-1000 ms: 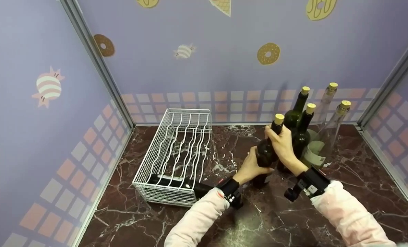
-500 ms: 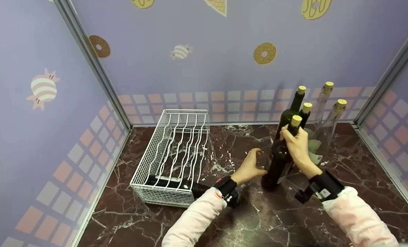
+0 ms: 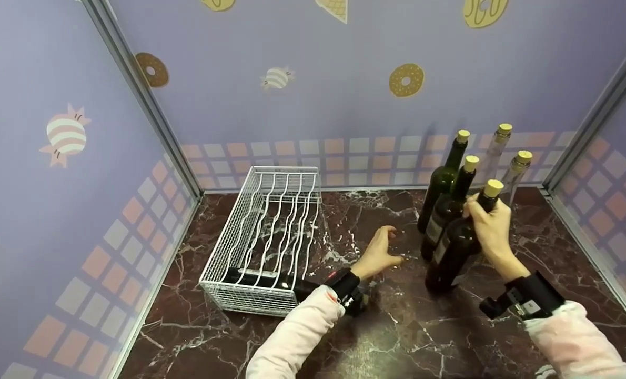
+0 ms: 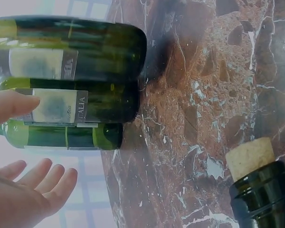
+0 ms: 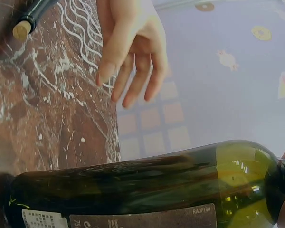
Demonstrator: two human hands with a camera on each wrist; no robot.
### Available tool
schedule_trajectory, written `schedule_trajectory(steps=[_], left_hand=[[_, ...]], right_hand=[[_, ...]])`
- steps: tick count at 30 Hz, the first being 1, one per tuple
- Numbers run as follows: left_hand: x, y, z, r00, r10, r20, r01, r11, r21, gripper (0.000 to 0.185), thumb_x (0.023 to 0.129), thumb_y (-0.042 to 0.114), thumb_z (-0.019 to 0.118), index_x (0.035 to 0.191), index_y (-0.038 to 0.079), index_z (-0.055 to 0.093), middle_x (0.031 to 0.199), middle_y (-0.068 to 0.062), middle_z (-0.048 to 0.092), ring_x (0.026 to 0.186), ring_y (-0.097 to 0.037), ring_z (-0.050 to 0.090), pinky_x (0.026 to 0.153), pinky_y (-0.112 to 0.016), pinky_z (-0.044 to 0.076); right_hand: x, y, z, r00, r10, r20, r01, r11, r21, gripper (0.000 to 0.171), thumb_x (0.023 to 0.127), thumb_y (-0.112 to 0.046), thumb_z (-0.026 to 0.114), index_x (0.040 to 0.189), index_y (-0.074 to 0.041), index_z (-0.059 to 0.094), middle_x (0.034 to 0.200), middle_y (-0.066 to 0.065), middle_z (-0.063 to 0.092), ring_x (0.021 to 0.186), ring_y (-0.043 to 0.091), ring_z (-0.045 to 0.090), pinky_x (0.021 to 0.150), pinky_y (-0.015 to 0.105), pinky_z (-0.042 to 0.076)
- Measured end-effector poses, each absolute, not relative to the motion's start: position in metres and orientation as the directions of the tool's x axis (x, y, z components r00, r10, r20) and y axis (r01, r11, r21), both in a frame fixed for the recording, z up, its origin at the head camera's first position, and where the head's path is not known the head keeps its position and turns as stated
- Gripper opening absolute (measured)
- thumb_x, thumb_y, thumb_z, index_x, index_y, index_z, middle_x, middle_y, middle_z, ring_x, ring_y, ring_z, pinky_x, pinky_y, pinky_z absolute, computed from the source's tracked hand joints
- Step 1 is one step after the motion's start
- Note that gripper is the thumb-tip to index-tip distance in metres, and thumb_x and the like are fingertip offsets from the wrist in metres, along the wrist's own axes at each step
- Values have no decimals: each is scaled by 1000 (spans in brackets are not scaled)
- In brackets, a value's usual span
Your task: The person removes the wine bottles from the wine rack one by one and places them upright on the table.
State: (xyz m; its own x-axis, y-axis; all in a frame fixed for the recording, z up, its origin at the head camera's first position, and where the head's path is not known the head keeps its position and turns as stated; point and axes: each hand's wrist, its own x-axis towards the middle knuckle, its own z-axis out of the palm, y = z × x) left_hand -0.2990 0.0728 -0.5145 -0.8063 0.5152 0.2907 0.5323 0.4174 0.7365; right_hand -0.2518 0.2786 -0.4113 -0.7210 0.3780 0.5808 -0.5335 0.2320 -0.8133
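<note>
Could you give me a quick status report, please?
Right hand grips dark bottle by neck. Left hand open, empty. Other bottles close behind.

Open marble (image 3: 397,326) between basket (image 3: 264,238) and bottle cluster (image 3: 452,181); I can pass there. My left hand (image 3: 379,252) sits in that gap. Right side is crowded: held bottle (image 3: 457,245) leans just beside the standing ones. Walls close off back and both sides.
</note>
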Motion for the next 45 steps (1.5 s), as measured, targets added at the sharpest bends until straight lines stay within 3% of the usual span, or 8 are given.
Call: schedule_trajectory(steps=[9, 16, 24, 31, 45], left_hand=[[-300, 69, -514, -829, 502, 246, 476, 405, 781, 63, 68, -1, 71, 121, -1, 36, 110, -13, 44, 103, -29, 45, 85, -26, 37], [-301, 66, -516, -820, 500, 278, 504, 402, 764, 63, 66, 1, 72, 118, -2, 38, 108, -14, 45, 99, -25, 46, 84, -26, 37], [-303, 60, -519, -831, 473, 293, 507, 424, 751, 63, 64, 0, 74, 116, 0, 39, 107, -17, 46, 96, -22, 47, 83, -26, 38], [-303, 61, -517, -835, 470, 288, 499, 424, 755, 63, 65, -1, 74, 117, -2, 39, 108, -17, 46, 95, -23, 48, 83, -26, 39], [-301, 61, -514, -831, 475, 289, 506, 430, 748, 63, 64, 2, 75, 116, -1, 39, 106, -14, 46, 97, -25, 48, 84, -26, 38]], right_hand=[[-249, 302, -414, -707, 426, 564, -523, 222, -823, 11, 80, 12, 52, 72, 19, 50, 55, 13, 52, 52, 14, 50, 55, 20, 39], [-246, 316, -417, -696, 463, 549, -500, 237, -833, 12, 80, 10, 52, 71, 17, 51, 55, 10, 53, 53, 14, 50, 56, 21, 38], [-244, 332, -419, -679, 520, 518, -489, 205, -848, 11, 80, 9, 54, 70, 15, 52, 56, 16, 51, 52, 21, 49, 58, 22, 38], [-243, 341, -421, -676, 558, 482, -491, 147, -859, 12, 80, 9, 53, 69, 13, 52, 56, 10, 53, 52, 17, 49, 56, 22, 38], [-241, 350, -428, -652, 584, 483, -463, 198, -864, 11, 79, 7, 54, 69, 11, 53, 55, 6, 52, 50, 14, 49, 54, 21, 36]])
